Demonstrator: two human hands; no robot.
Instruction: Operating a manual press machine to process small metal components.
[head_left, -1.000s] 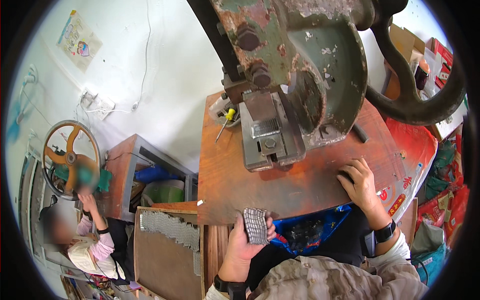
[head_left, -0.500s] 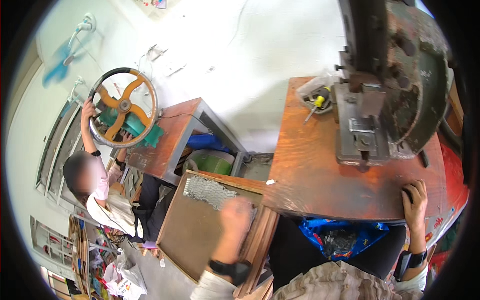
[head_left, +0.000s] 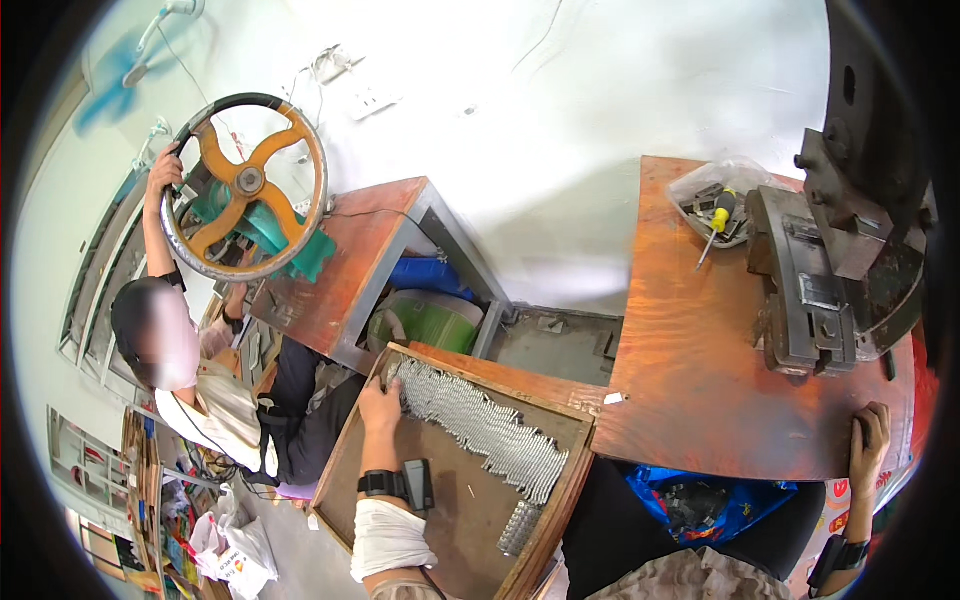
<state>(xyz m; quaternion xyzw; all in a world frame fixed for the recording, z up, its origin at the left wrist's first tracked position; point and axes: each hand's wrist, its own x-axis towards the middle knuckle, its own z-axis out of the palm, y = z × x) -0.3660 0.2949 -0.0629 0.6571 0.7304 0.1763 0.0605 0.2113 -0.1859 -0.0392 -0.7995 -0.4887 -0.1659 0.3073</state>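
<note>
My left hand (head_left: 380, 405) is inside a shallow wooden tray (head_left: 415, 495), at the left end of a long band of small grey metal pieces (head_left: 480, 425). Its fingers are closed around the pieces at that end; the fingertips are partly hidden. A separate short block of metal pieces (head_left: 519, 528) lies near the tray's right side. At the front right of the wooden worktable (head_left: 690, 400), my right hand (head_left: 872, 440) rests with curled fingers at the edge. Whatever those fingers may hold is hidden. A dark metal press (head_left: 825, 290) stands beyond it.
A clear plastic bowl (head_left: 690, 190) of metal parts holds a yellow-handled screwdriver (head_left: 722, 215). Below the table edge, a blue bag (head_left: 735, 510) lies at my lap. To the left, another person (head_left: 225, 400) grips a large handwheel (head_left: 249, 181) beside a second table (head_left: 375, 225).
My left hand has moved left along the metal pieces to their far end, uncovering the band. The view has shifted left. My right hand stays at the table edge.
</note>
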